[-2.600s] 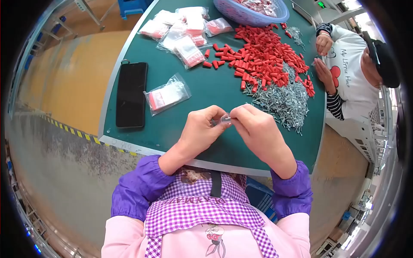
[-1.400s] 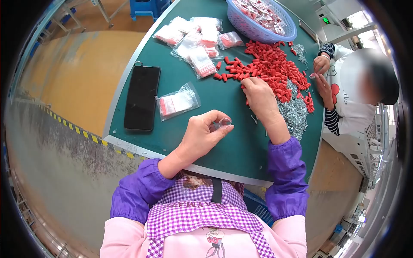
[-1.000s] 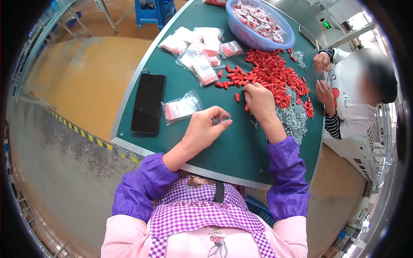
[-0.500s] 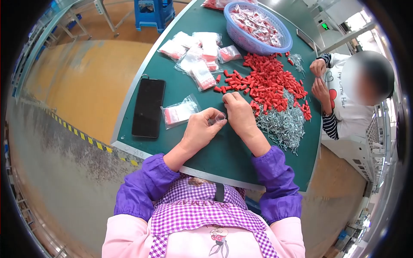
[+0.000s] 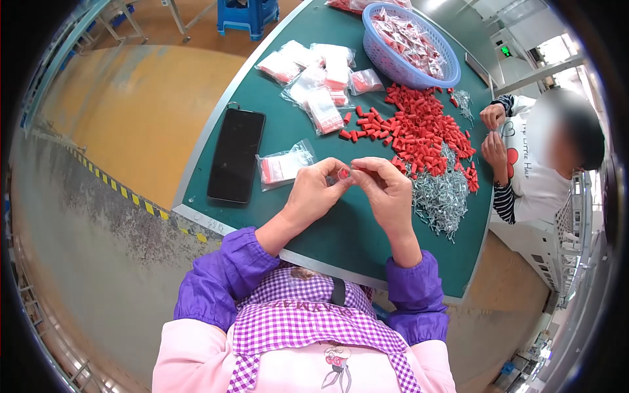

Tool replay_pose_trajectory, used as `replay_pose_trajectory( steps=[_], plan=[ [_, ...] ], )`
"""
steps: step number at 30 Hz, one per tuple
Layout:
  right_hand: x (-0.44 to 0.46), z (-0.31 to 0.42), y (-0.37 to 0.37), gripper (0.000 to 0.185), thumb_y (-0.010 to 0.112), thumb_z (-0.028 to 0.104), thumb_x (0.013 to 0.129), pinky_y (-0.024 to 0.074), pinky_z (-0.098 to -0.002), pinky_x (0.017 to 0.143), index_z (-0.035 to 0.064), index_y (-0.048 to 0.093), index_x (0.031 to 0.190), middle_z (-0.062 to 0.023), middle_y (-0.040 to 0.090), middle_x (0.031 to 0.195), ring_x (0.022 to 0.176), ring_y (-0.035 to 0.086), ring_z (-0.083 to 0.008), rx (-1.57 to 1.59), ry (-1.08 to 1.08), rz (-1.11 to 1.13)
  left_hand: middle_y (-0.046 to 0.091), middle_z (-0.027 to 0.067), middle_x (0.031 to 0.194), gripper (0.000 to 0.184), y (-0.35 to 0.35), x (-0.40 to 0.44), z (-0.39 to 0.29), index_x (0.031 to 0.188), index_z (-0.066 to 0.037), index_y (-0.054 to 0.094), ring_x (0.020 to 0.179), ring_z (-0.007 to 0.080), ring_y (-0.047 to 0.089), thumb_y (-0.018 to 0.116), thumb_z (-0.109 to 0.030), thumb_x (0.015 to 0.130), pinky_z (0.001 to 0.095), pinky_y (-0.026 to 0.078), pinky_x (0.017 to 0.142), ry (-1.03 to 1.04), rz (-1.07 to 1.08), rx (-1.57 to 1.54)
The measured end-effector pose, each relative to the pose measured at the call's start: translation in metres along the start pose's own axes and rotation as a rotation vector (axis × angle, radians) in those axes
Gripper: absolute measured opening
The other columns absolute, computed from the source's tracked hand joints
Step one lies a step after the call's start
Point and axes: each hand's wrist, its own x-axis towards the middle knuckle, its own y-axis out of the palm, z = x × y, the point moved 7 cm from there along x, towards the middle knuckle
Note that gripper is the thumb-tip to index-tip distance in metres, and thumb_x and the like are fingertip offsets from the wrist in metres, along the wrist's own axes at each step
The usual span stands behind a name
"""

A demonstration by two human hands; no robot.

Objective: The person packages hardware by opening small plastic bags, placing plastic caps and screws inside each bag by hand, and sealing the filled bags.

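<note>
Near the table's front edge, my left hand (image 5: 314,195) pinches a small clear plastic bag (image 5: 340,175), with something red showing at its mouth. My right hand (image 5: 385,193) is closed at the bag's right side, its fingertips meeting those of the left; a bit of red shows by them, too small to make out fully. Beyond the hands lies a heap of red plastic caps (image 5: 422,121), and right of my right hand a pile of silver screws (image 5: 440,200). A bag with a red strip (image 5: 283,166) lies left of my left hand.
A black phone (image 5: 236,156) lies at the table's left edge. Stacked clear bags (image 5: 321,85) lie behind it. At the back stands a blue basket (image 5: 393,62) of filled bags. A co-worker (image 5: 537,157) sits at the right, hands over the table's edge.
My right hand has left the heap of red caps and come back to the bag in my left hand. Red now shows at the bag. The view has shifted slightly.
</note>
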Motion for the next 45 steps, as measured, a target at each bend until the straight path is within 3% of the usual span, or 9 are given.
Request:
replay_pose_trajectory(
  steps=[5,8,11,21,26,29,33,38,45],
  plan=[
    [-0.001,0.015,-0.004,0.011,0.062,0.003,0.087,0.0499,-0.0237,0.062,-0.0025,0.062,0.097,-0.0075,0.067,0.084,0.072,0.065,-0.0132,0.064,0.084,-0.043,0.066,0.0106,0.073,0.023,-0.002,-0.001,-0.001,0.095,0.003,0.065,0.062,0.0105,0.059,0.070,-0.016,0.083,0.0274,0.048,0.057,-0.006,-0.007,0.041],
    [0.002,0.021,-0.005,0.010,0.062,0.003,0.087,0.0494,-0.0241,0.059,-0.0024,0.059,0.094,-0.0082,0.066,0.080,0.067,0.064,-0.0130,-0.097,0.096,0.080,0.066,0.0109,0.074,0.023,-0.001,-0.001,-0.002,0.097,0.002,0.065,0.062,0.0116,0.060,0.070,-0.016,0.082,0.0278,0.049,0.058,0.003,0.008,0.041],
    [0.006,0.017,-0.003,0.011,0.064,0.003,0.085,0.0488,-0.0246,0.059,-0.0018,0.059,0.093,-0.0093,0.066,0.076,0.064,0.063,-0.0123,-0.202,0.108,0.148,0.063,-0.0001,0.074,0.021,0.000,-0.002,-0.007,0.100,0.002,0.065,0.060,0.0015,0.051,0.069,-0.012,0.084,0.0199,0.043,0.052,0.079,-0.004,0.100],
    [-0.004,0.012,0.009,0.008,0.066,0.006,0.082,0.0475,-0.0281,0.059,-0.0002,0.064,0.087,-0.0101,0.064,0.076,0.066,0.062,-0.0160,-0.284,-0.089,0.186,0.065,0.0043,0.076,0.024,0.004,-0.005,-0.012,0.105,-0.001,0.065,0.058,0.0023,0.050,0.067,-0.004,0.081,0.0209,0.044,0.052,0.183,-0.001,0.113],
    [-0.008,0.007,0.002,0.011,0.067,0.009,0.084,0.0446,-0.0268,0.052,-0.0010,0.064,0.086,-0.0088,0.062,0.066,0.056,0.058,-0.0117,-0.249,0.124,0.076,0.064,0.0055,0.079,0.031,0.003,-0.010,-0.021,0.109,0.001,0.057,0.057,0.0028,0.051,0.066,-0.001,0.080,0.0206,0.044,0.051,0.136,-0.080,0.076],
    [-0.012,0.006,0.001,0.011,0.066,0.010,0.086,0.0393,-0.0232,0.048,-0.0009,0.064,0.086,-0.0035,0.060,0.063,0.054,0.052,-0.0055,-0.140,0.175,0.033,0.065,0.0142,0.081,0.022,0.004,-0.013,-0.024,0.101,0.003,0.056,0.069,0.0199,0.066,0.065,-0.006,0.084,0.0280,0.053,0.062,0.117,-0.104,0.104],
    [-0.015,0.001,-0.015,0.010,0.064,0.010,0.089,0.0305,-0.0172,0.047,0.0019,0.063,0.095,0.0056,0.054,0.065,0.056,0.043,0.0005,0.096,0.129,-0.123,0.064,0.0086,0.082,0.017,0.013,-0.013,-0.016,0.103,0.002,0.059,0.065,0.0112,0.062,0.061,-0.008,0.090,0.0236,0.050,0.058,0.074,0.015,-0.183],
    [-0.021,-0.019,-0.032,0.012,0.066,0.012,0.089,0.0402,-0.0172,0.056,0.0014,0.062,0.093,0.0014,0.060,0.077,0.065,0.051,-0.0025,0.236,0.254,-0.136,0.063,0.0022,0.085,0.013,0.018,-0.015,-0.021,0.103,-0.003,0.064,0.060,0.0026,0.052,0.057,-0.010,0.094,0.0151,0.039,0.049,-0.165,0.153,-0.555],
    [-0.031,-0.015,-0.023,0.009,0.068,0.001,0.085,0.0463,-0.0194,0.065,-0.0007,0.064,0.092,-0.0026,0.063,0.086,0.075,0.059,-0.0072,0.395,0.150,-0.104,0.062,0.0020,0.088,0.014,0.023,-0.016,-0.015,0.102,-0.002,0.065,0.060,0.0029,0.051,0.062,-0.010,0.091,0.0164,0.040,0.052,-0.223,0.182,-0.562]
  ],
)
